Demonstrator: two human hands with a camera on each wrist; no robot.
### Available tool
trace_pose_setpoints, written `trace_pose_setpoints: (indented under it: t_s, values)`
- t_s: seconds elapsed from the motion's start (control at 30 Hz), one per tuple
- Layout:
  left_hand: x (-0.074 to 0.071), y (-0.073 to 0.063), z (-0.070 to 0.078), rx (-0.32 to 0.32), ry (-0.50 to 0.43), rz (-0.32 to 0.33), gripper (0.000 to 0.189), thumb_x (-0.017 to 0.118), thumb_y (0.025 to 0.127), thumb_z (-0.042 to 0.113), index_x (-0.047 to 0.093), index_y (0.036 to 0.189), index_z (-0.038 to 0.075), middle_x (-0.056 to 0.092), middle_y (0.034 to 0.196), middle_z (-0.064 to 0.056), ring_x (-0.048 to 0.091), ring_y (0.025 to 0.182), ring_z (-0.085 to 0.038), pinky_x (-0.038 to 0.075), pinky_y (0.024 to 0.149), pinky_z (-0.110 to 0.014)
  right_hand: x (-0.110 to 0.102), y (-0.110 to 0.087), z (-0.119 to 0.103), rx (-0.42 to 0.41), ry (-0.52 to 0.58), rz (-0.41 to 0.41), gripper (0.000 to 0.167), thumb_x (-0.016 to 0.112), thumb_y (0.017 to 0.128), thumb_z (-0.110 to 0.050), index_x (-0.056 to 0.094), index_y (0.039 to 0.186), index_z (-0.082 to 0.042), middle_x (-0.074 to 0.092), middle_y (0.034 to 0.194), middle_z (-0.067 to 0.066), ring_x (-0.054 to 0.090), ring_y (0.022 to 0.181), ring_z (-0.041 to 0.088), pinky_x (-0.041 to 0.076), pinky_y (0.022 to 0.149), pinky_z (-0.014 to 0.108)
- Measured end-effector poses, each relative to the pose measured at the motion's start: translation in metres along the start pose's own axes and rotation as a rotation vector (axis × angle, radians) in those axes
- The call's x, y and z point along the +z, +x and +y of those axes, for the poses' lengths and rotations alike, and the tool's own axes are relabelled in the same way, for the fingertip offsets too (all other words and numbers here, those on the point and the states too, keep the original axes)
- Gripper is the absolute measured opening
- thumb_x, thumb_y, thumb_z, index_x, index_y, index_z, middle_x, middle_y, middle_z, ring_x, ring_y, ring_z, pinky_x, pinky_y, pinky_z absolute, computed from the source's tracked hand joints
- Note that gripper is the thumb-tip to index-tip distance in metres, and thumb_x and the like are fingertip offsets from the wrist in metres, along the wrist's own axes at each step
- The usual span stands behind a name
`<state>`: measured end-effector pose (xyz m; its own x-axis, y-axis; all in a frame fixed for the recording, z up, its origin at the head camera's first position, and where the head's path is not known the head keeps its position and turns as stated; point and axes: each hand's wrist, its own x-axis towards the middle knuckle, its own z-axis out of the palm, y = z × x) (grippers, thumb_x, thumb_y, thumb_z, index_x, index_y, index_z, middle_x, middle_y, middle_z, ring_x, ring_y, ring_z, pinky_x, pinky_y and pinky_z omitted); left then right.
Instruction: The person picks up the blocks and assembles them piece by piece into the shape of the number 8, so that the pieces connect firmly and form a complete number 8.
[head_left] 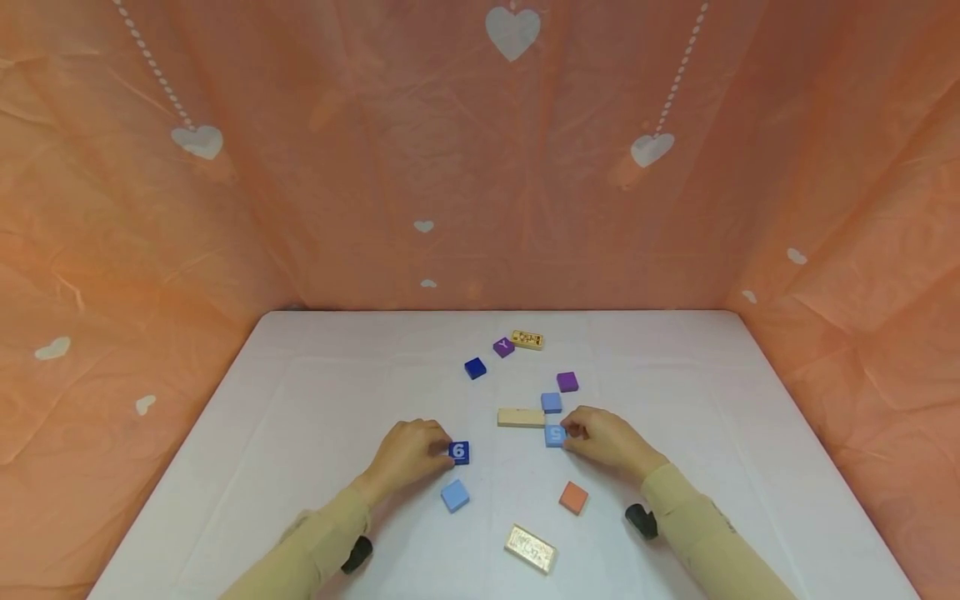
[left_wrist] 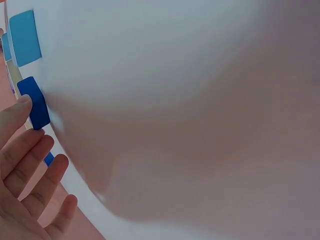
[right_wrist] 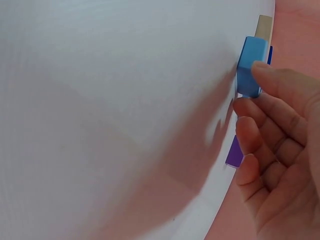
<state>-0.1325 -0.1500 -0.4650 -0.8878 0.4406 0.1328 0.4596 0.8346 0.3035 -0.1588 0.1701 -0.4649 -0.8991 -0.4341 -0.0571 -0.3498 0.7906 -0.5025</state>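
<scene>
My left hand [head_left: 407, 457] pinches a dark blue square tile [head_left: 459, 452] marked with a white numeral, a 6 or 9, between thumb and fingertips. In the left wrist view the thumb lies against one side of that tile [left_wrist: 34, 104], and the other fingers are loosely bent. A light blue tile [head_left: 455, 496] lies just in front of this hand. On the other side, my right hand [head_left: 611, 442] pinches a light blue tile with a white 5 [head_left: 555, 436] by its edges. This tile sits at the right end of a pale wooden block [head_left: 521, 417], below another light blue tile [head_left: 551, 402].
Farther back lie a purple tile [head_left: 567, 382], a dark blue tile [head_left: 475, 368], a purple Y tile [head_left: 503, 347] and a gold bar [head_left: 528, 340]. Nearer are an orange tile [head_left: 573, 497] and a second gold bar [head_left: 531, 549]. Orange cloth surrounds the white table [head_left: 337, 358].
</scene>
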Motion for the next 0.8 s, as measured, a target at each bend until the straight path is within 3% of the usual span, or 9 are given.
trace_pose_setpoints:
  t_s: [0.4,0.8]
  values:
    - [0.003,0.024,0.005,0.008,-0.002,-0.008,0.023,0.077,0.073,0.028,0.073,0.09,0.012,0.072,0.086,0.002,0.066,0.082,-0.017,0.05,0.078,-0.039,-0.001,-0.001,-0.003,0.028,0.001,-0.005,0.021,0.068,0.083,-0.019,0.067,0.101,-0.008,0.062,0.085,-0.004,0.05,0.074,0.008,0.048,0.071,0.026]
    - [0.009,0.035,0.011,0.046,0.019,0.001,0.022,0.076,0.074,0.028,0.074,0.091,0.013,0.072,0.087,0.002,0.066,0.081,-0.015,0.049,0.078,-0.037,-0.001,0.0,-0.004,0.051,0.008,-0.011,0.022,0.068,0.083,-0.019,0.066,0.102,-0.009,0.062,0.087,-0.004,0.05,0.076,0.008,0.049,0.074,0.028]
